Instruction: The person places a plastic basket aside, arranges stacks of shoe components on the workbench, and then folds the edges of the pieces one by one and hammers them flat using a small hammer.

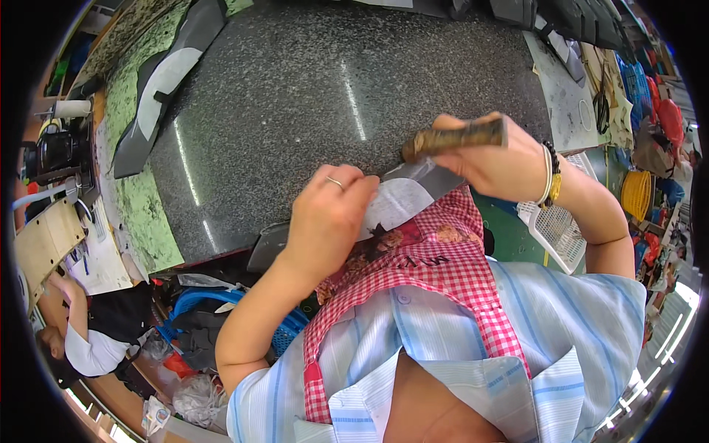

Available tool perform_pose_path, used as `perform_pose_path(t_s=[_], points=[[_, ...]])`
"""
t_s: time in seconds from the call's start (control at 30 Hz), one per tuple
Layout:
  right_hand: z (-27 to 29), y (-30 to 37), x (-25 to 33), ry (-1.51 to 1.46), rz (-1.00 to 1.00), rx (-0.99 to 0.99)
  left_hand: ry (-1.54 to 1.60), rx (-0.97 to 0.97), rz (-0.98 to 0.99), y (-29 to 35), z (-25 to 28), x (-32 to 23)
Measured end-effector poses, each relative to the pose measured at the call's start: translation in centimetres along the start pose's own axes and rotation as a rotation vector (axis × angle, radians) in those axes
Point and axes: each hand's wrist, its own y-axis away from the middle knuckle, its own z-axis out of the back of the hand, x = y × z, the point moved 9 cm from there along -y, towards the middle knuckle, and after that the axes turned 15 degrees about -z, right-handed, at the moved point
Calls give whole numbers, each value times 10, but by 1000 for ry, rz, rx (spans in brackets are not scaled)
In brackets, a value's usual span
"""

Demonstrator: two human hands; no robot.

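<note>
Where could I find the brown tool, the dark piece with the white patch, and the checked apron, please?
Brown tool point(465, 138): head view, on its brown shaft.
Dark piece point(401, 202): head view, on its white patch.
Checked apron point(443, 276): head view, on its red-and-white front.

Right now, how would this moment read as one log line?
left hand: on dark piece with pale patch | right hand: gripping brown tool | piece: at speckled table, near edge

Tabletop point(273, 96): dark grey, speckled. Piece point(439, 178): dark grey; patch point(401, 203) pale grey. Tool point(465, 138): mottled brown. Apron point(473, 284): red-white gingham. Shirt point(576, 317): pale blue, striped.
</note>
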Motion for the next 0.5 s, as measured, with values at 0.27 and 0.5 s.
perform_pose_path(t_s=[0.27,0.5], points=[[-1,-4,24,-161,-30,-91,-259,1,-189,6,-1,-28],[-16,-17,40,-103,-69,57,-157,-20,-85,28,23,-13]])
